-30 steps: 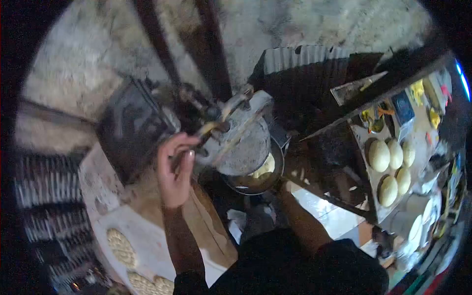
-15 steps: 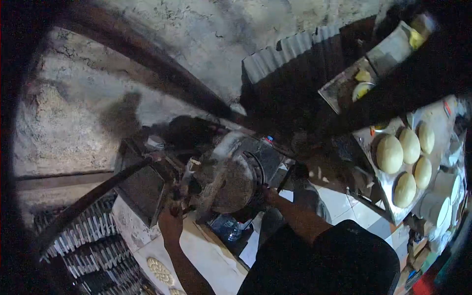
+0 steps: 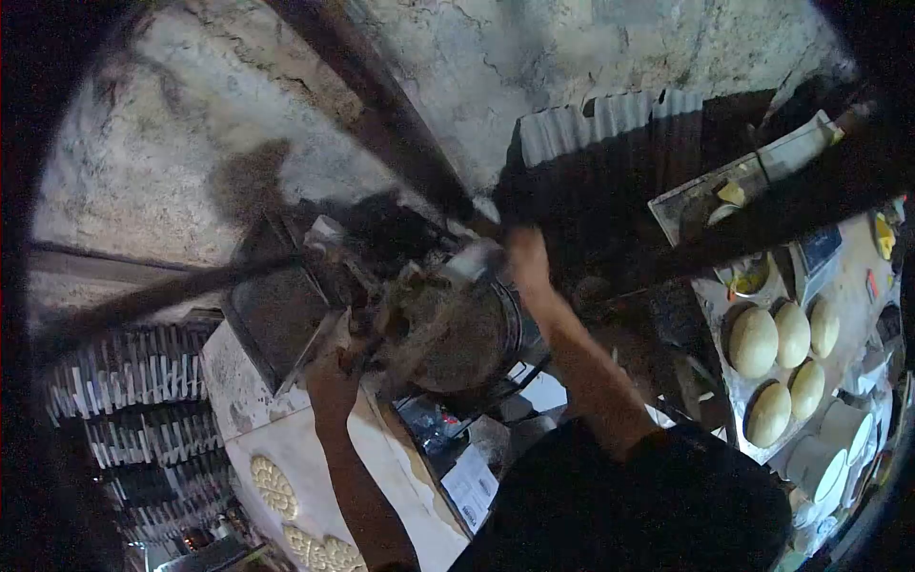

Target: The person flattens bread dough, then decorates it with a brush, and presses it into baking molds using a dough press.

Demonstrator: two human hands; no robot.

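Observation:
My left hand (image 3: 334, 377) is at the right edge of a dark rectangular tray (image 3: 274, 319), its fingers closed. What they grip is lost in the shadow. Left of my right hand (image 3: 527, 259) is a pale, smeared piece (image 3: 472, 260), above the rim of a round, dusty drum-like vessel (image 3: 462, 338). That hand looks like a fist blurred by motion; whether the pale piece is in it I cannot make out. Between the hands, the vessel's dusty top shows a dark hollow and a blurred grey streak.
Patterned flat dough pieces (image 3: 274, 488) lie on the pale counter (image 3: 396, 486) at lower left. Several smooth dough ovals (image 3: 753, 341) rest on the right-hand table, near white tubs (image 3: 818, 467). A dark beam (image 3: 381, 110) slants down the wall, and a bar (image 3: 162, 296) crosses at left.
My right hand has risen from the vessel's lower right side to its upper right. My left hand stays by the tray. The whole view has shifted, with the beam now steeper.

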